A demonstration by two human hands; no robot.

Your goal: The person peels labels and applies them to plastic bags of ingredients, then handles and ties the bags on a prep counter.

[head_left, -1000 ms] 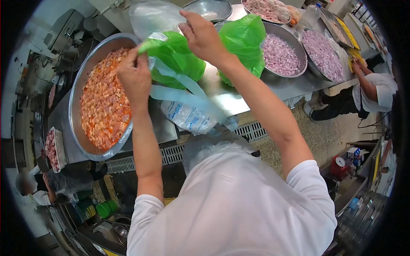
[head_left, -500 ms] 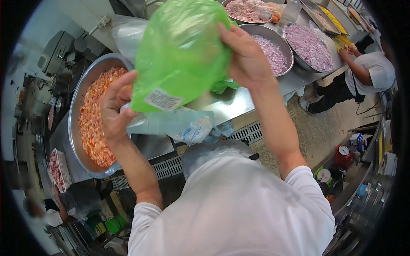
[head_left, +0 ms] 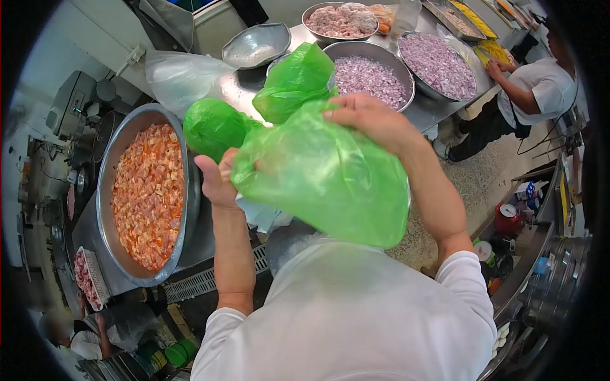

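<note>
A translucent green plastic bag [head_left: 330,184] is spread between my hands in front of my white top. My right hand [head_left: 375,124] pinches its upper edge between thumb and fingers. At the bag's left end is my left hand [head_left: 221,181], thumb standing apart and fingers partly hidden by the plastic. Just beyond are two more green bags: a rounded, filled-looking bundle [head_left: 216,129] and an upright gathered one [head_left: 295,82]. To the left, a large metal basin [head_left: 103,197] holds diced, reddish-orange seasoned meat [head_left: 149,197].
Bowls of chopped purple onion [head_left: 438,66] and pale ground meat [head_left: 343,20] stand on the metal table at the back. Clear plastic [head_left: 184,79] lies beside the basin. One co-worker [head_left: 540,95] stands at right, another person [head_left: 89,340] at lower left.
The green bag has come down and nearer my body, its printed label turned out of sight. Both hands have lowered, and the two green bags behind now show.
</note>
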